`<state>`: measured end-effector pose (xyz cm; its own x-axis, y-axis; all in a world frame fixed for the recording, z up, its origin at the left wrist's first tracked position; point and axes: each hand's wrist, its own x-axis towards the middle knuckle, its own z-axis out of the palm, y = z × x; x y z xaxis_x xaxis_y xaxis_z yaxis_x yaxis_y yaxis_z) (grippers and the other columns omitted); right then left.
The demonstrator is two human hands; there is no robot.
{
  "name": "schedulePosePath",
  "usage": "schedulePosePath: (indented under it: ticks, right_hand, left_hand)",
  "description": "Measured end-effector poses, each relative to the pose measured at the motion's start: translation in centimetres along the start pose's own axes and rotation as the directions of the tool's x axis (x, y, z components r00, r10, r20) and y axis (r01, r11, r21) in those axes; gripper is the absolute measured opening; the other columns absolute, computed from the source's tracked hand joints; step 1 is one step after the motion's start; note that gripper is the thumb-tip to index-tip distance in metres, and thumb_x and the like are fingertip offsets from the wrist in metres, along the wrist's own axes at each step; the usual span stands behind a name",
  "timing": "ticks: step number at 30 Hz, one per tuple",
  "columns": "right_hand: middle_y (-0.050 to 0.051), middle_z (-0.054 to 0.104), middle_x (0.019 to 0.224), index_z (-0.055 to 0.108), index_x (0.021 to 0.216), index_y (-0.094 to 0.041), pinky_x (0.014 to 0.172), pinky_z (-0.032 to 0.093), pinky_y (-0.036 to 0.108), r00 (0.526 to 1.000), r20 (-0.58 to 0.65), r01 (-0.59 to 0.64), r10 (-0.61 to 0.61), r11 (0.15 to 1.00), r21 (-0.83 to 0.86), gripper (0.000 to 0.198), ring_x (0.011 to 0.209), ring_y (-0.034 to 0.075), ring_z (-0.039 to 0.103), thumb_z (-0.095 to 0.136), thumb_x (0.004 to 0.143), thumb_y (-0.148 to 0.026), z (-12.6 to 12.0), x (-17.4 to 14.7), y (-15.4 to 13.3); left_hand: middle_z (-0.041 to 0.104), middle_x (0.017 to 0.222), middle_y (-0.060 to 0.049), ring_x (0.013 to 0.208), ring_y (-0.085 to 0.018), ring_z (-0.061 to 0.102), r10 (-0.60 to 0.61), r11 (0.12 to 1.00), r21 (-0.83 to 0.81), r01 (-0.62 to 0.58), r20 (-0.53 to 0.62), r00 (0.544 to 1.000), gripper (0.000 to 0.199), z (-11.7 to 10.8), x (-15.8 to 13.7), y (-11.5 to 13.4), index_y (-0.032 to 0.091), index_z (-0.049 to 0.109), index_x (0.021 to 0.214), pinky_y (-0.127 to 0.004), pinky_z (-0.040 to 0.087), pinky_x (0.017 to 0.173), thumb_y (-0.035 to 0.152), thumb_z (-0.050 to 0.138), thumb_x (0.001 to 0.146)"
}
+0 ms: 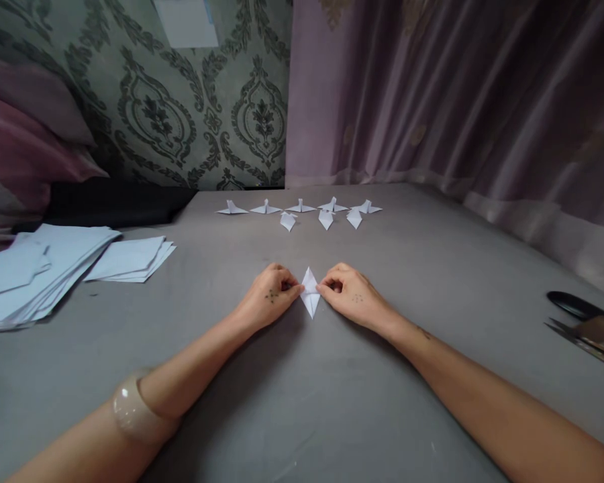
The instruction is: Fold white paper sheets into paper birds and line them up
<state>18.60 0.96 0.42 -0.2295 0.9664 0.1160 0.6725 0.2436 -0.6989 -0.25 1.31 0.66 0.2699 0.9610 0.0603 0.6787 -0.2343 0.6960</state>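
A grey tabletop (302,409) is spread across most of the view, bounded at the back by a pale purple curtain (407,94) and by green patterned wallpaper (201,114). A black cloth (115,202) is laid at the far left. In front of it a large stack of white paper sheets (75,251) is placed, with a smaller stack of white sheets (128,260) set just to its right. At the right edge, a black-handled cutting tool (576,306), apparently scissors, is partly cut off by the frame. The left hand (268,296), below which a pale bangle (135,412) is worn on the forearm, and the right hand (351,295) are held apart, facing each other. Between them, on the tabletop, a folded paper diamond (311,295) is pinched at its two side corners, one by each hand. Its long axis is pointed away from the body, crosswise to the line between the hands; neither hand is nearer. Straight beyond it, five winged paper figures (300,206) are lined up, with three smaller folded paper pieces (326,219) set before them.
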Motion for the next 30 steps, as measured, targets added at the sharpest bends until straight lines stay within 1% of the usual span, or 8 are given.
schedulePosePath:
  ticks: [8, 11, 14, 17, 22, 24, 27, 30]
  right_hand:
    - [0.004, 0.062, 0.083, 0.065, 0.061, -0.02, 0.065, 0.041, 0.029, 1.0, 0.006, -0.029, 0.029, 1.0, -0.002, 0.018, 0.067, 0.015, 0.054, 0.059, 0.075, -0.028, 0.2, 0.5, 0.2]
    - [0.003, 0.062, 0.082, 0.065, 0.062, -0.02, 0.065, 0.041, 0.028, 1.0, -0.011, -0.024, 0.024, 1.0, -0.018, 0.016, 0.067, 0.014, 0.054, 0.06, 0.075, -0.028, 0.3, 0.5, 0.3]
    - [0.002, 0.06, 0.081, 0.065, 0.07, -0.02, 0.065, 0.041, 0.026, 0.999, -0.047, 0.005, -0.006, 0.999, -0.041, 0.008, 0.067, 0.013, 0.054, 0.061, 0.075, -0.025, 0.4, 0.2, 0.2]
    - [0.002, 0.062, 0.086, 0.067, 0.086, -0.023, 0.068, 0.042, 0.025, 0.994, -0.032, 0.106, -0.108, 0.992, -0.062, 0.013, 0.07, 0.013, 0.056, 0.056, 0.081, -0.02, 0.5, -0.5, -0.2]
    - [0.004, 0.064, 0.099, 0.07, 0.099, -0.025, 0.074, 0.043, 0.028, 0.971, 0.043, 0.239, -0.236, 0.962, -0.134, 0.034, 0.084, 0.016, 0.06, 0.044, 0.083, -0.01, 0.3, -1.7, -0.5]
    - [0.004, 0.066, 0.097, 0.071, 0.096, -0.023, 0.075, 0.044, 0.028, 0.985, 0.013, 0.174, -0.174, 0.981, -0.083, 0.034, 0.082, 0.016, 0.06, 0.045, 0.08, -0.008, 0.0, -1.6, -0.3]
    - [0.003, 0.069, 0.09, 0.073, 0.087, -0.022, 0.075, 0.046, 0.029, 1.0, -0.01, -0.009, 0.009, 0.999, 0.044, 0.029, 0.078, 0.016, 0.061, 0.048, 0.076, -0.011, -0.4, -0.8, 0.4]
    - [0.003, 0.069, 0.089, 0.074, 0.083, -0.021, 0.071, 0.046, 0.029, 0.998, 0.033, -0.057, 0.055, 0.995, 0.083, 0.027, 0.073, 0.016, 0.06, 0.05, 0.074, -0.013, -0.5, -0.3, 0.7]
  left_hand:
    - [0.058, 0.083, -0.005, 0.073, -0.017, 0.054, -0.007, 1.0, 0.016, 0.007, -0.005, 1.0, 0.019, 0.2, 0.3, -0.4, 0.016, 0.062, 0.067, -0.028, 0.041, 0.068, 0.032, 0.059, 0.076]
    - [0.057, 0.082, -0.004, 0.072, -0.016, 0.053, 0.023, 0.999, 0.045, -0.021, -0.036, 0.999, 0.015, 0.5, 0.2, -0.7, 0.017, 0.061, 0.073, -0.028, 0.041, 0.067, 0.031, 0.059, 0.077]
    - [0.057, 0.085, -0.004, 0.078, -0.017, 0.053, 0.183, 0.978, 0.109, -0.177, -0.051, 0.982, 0.01, 1.0, 0.0, -0.8, 0.018, 0.06, 0.083, -0.029, 0.042, 0.07, 0.025, 0.052, 0.083]
    - [0.059, 0.092, -0.007, 0.086, -0.02, 0.052, 0.341, 0.907, 0.244, -0.343, 0.054, 0.939, 0.023, 1.1, -0.5, -0.6, 0.018, 0.061, 0.092, -0.03, 0.043, 0.074, 0.015, 0.039, 0.088]
    - [0.06, 0.103, -0.011, 0.09, -0.023, 0.053, 0.386, 0.811, 0.392, -0.435, 0.202, 0.9, 0.038, 0.3, -1.6, 0.0, 0.017, 0.063, 0.106, -0.032, 0.045, 0.075, 0.004, 0.036, 0.082]
    - [0.061, 0.106, -0.01, 0.092, -0.022, 0.054, 0.393, 0.828, 0.356, -0.434, 0.185, 0.901, 0.039, -0.1, -1.9, -0.1, 0.018, 0.064, 0.107, -0.032, 0.046, 0.077, 0.006, 0.036, 0.083]
    - [0.063, 0.107, -0.009, 0.095, -0.022, 0.056, 0.389, 0.86, 0.295, -0.415, 0.147, 0.91, 0.037, -0.3, -1.9, -0.3, 0.019, 0.066, 0.106, -0.032, 0.046, 0.08, 0.008, 0.038, 0.084]
    - [0.064, 0.105, -0.009, 0.095, -0.022, 0.057, 0.392, 0.87, 0.27, -0.413, 0.13, 0.911, 0.037, -0.2, -1.7, -0.5, 0.02, 0.067, 0.105, -0.031, 0.046, 0.081, 0.009, 0.039, 0.084]
